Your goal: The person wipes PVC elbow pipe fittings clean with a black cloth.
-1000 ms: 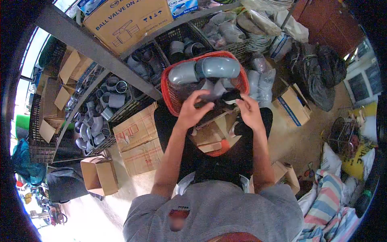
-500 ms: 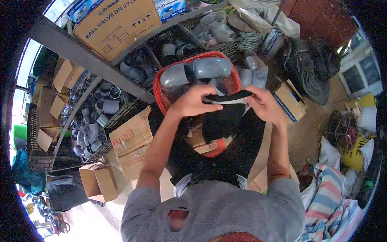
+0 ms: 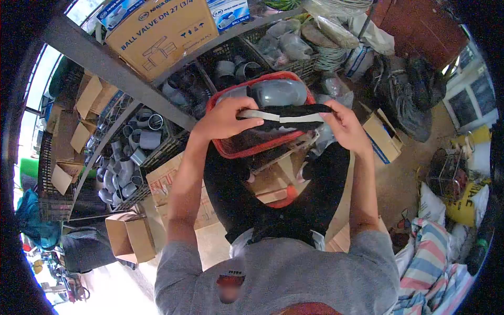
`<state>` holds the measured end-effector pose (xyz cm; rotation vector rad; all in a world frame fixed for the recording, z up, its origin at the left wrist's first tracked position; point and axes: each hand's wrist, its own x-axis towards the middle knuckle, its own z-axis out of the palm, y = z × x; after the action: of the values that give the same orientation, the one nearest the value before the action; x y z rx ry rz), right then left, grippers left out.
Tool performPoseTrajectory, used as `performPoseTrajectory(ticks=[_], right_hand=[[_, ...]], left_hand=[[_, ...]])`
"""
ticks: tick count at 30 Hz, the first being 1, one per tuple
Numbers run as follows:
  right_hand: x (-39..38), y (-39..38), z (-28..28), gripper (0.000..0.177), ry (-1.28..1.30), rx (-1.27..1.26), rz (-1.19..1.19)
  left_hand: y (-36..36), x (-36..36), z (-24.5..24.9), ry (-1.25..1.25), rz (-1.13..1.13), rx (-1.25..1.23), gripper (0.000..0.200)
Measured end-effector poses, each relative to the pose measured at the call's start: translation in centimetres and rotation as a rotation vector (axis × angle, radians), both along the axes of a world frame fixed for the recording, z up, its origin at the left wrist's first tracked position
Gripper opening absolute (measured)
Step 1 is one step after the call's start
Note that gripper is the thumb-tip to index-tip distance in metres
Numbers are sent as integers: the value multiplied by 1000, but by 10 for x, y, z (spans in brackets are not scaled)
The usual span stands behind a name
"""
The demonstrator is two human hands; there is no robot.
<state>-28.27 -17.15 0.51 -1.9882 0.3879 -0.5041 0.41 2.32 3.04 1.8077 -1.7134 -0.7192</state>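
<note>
I see brown BALL VALVE ctn [image 3: 163,37] upper L, open box [image 3: 140,239] lower L, striped fabric [image 3: 428,257] lower R, blk bag [image 3: 404,102] upper R.

The large carton [image 3: 170,39] at the far left reads "BALL VALVE DN 27 (3/4", cut off at the right, above a line drawing of a valve and small dark handling signs; its brand line begins "NH". The small box [image 3: 229,14] to its right reads "BALL VALVE". The yellow sack [image 3: 464,202] at the right carries large dark letters, broken by folds. The shirt [image 3: 294,273] has small dark lettering, too small to read.
</note>
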Motion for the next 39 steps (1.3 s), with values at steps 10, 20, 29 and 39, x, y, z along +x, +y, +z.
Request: performPoseTrajectory(ticks=[10,20,29,39], right_hand=[[25,-25,-69,22,-108,28,-72],[30,7,-96,23,-43,132,-274],[61,100,-91,19,-138,246,-327],[29,99,-59,42,-357,537,-63]], left_hand=[[8,16,-89,651,189,-110,19],[-5,-5,-142,658,659,-249,24],[2,-93,-132,519,580,-468,29],[31,-82,-68,549,507,-345,40]])
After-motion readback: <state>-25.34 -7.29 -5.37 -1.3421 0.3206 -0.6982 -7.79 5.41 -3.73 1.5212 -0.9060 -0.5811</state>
